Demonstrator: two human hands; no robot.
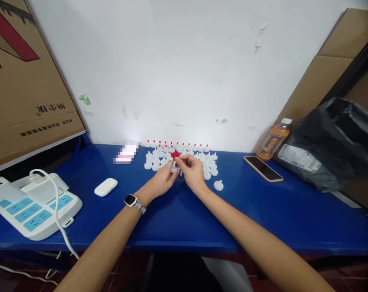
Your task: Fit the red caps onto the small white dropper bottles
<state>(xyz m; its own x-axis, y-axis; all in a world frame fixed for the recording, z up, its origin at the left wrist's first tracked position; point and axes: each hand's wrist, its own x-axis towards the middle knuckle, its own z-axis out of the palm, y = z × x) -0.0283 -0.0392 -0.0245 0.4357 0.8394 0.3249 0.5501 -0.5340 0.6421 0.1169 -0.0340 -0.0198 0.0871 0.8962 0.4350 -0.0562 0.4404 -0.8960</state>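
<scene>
Fingers and thumb of my left hand (163, 179) are closed round a white nozzle cap (174, 167) whose thin spout points up. At the spout's tip, my right hand (194, 173) is closed in a pinch; what sits between its fingertips is too small and covered to make out. Just behind the hands lies a small pile of red tips (175, 154). White nozzle caps (148, 165) stand in groups on both sides. Along the wall runs a row of white caps with red tips (189, 147). One single white nozzle cap (218, 185) stands apart at the right.
The blue table (184, 227) meets a white wall. On the left are a power strip (40, 215) with a cable, a white earbud case (106, 187) and a large carton (28, 89). To the right are a phone (263, 168), an orange drink bottle (273, 140) and a black plastic bag (326, 146).
</scene>
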